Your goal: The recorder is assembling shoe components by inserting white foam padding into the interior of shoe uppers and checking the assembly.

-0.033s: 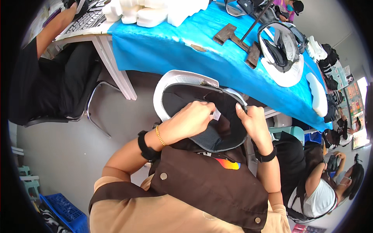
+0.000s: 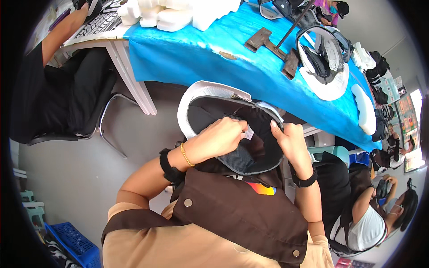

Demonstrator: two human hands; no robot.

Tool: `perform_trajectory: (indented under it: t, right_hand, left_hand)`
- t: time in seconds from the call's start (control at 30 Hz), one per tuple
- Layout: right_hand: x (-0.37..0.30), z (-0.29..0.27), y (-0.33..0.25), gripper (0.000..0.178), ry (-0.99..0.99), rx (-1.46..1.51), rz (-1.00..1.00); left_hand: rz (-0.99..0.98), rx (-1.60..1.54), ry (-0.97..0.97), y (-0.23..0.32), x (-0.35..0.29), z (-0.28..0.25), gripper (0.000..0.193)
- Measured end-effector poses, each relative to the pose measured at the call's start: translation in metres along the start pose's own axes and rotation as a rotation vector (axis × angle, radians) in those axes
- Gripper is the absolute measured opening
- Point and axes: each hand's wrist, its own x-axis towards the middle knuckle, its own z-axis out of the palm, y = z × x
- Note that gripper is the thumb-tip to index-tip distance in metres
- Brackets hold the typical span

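Note:
A hollow, cap-shaped fabric piece rests in front of my body with its opening turned up. Its lining is black and partly mesh, and a white curved band edges its far left side. My left hand reaches over the near left rim into the opening, fingers closed beside a small white tag. What those fingertips hold is hidden. On the right, my right hand grips the rim, thumb inside and fingers around the outside.
Ahead stands a blue-covered table with white moulded pieces, a rusty metal stand and a similar white-edged piece. A seated person is at left, another at right. A blue basket lies lower left.
My left hand and the piece's white band have shifted very slightly to the right. Both hands keep the same hold.

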Motion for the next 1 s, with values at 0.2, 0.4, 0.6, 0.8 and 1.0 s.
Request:
perform_trajectory:
  t: [0.2, 0.4, 0.6, 0.8, 1.0]
  right_hand:
    - [-0.004, 0.004, -0.013, 0.04, -0.001, -0.038, -0.106]
    - [-0.033, 0.018, -0.035, 0.048, 0.242, -0.223, -0.318]
    - [-0.054, 0.017, -0.006, 0.033, 0.358, 0.159, -0.656]
    - [-0.032, 0.026, -0.002, 0.027, 0.461, 0.512, -0.393]
    - [-0.017, 0.037, -0.018, 0.024, 0.495, 0.571, -0.478]
  left_hand:
    - [-0.338, -0.402, -0.249, -0.021, 0.014, 0.044, 0.023]
    - [-0.19, -1.736, -0.04, -0.028, -0.003, 0.047, 0.04]
    - [-0.01, -1.705, -0.07, -0.003, -0.014, 0.003, 0.068]
    - [0.024, -1.932, -0.118, 0.006, -0.006, 0.014, 0.071]
    - [0.167, -1.806, -0.173, -0.006, 0.001, 0.021, 0.066]
